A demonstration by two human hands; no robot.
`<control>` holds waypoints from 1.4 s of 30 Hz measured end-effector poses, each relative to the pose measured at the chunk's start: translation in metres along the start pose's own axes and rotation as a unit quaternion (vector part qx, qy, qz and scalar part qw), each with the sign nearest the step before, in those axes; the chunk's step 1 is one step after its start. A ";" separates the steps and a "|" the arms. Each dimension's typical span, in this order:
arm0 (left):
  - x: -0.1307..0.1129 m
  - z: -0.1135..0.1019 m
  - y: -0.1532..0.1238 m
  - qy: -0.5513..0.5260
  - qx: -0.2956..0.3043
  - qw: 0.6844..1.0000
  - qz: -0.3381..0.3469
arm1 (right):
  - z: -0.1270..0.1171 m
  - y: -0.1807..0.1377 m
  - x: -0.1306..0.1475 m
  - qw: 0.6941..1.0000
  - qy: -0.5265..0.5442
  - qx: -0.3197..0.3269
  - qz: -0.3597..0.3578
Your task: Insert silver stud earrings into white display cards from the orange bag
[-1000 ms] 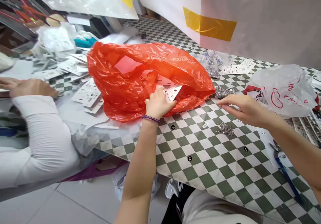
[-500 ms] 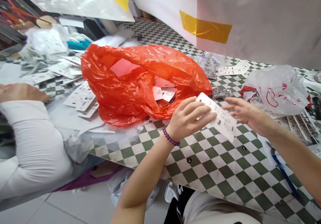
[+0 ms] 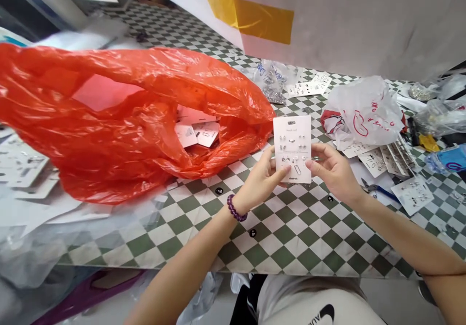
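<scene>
I hold a white rectangular earring card [image 3: 291,149] upright in front of me, pinched at its lower edges between the thumb and fingers of my left hand [image 3: 260,179] and my right hand [image 3: 333,172]. Gripping only the sides seems to keep the rows of small metal studs [image 3: 291,143] uncovered and facing me, so I can look them over. A purple beaded bracelet [image 3: 235,207] circles my left wrist [image 3: 241,212]. The card sits above the green-and-white checkered surface [image 3: 291,237], just right of a crumpled orange plastic bag [image 3: 73,140], whose open mouth shows more white cards [image 3: 196,133] inside. Beyond my right hand lie blue-handled pliers [image 3: 376,190] and a loose card [image 3: 412,195], near a white printed plastic bag [image 3: 364,109].
</scene>
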State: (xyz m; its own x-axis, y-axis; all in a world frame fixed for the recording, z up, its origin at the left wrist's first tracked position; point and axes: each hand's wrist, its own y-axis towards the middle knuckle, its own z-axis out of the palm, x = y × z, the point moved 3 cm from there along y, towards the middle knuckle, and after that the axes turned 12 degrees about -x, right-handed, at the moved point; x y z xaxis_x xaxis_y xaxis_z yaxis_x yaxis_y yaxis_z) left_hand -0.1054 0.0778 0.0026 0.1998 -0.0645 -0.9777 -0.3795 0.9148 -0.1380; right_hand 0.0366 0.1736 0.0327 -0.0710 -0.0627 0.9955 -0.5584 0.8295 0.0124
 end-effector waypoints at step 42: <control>0.010 -0.031 0.021 0.024 -0.141 0.985 0.092 | -0.050 -0.017 -0.029 0.866 -0.453 -0.018 -0.211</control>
State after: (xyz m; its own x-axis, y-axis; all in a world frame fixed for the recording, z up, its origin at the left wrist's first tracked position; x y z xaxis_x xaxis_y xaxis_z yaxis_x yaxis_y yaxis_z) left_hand -0.1398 0.0839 -0.0147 0.0630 0.0677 -0.9957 -0.6429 0.7659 0.0114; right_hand 0.0897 0.1893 0.0087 -0.4952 -0.7607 0.4196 -0.6678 0.6423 0.3763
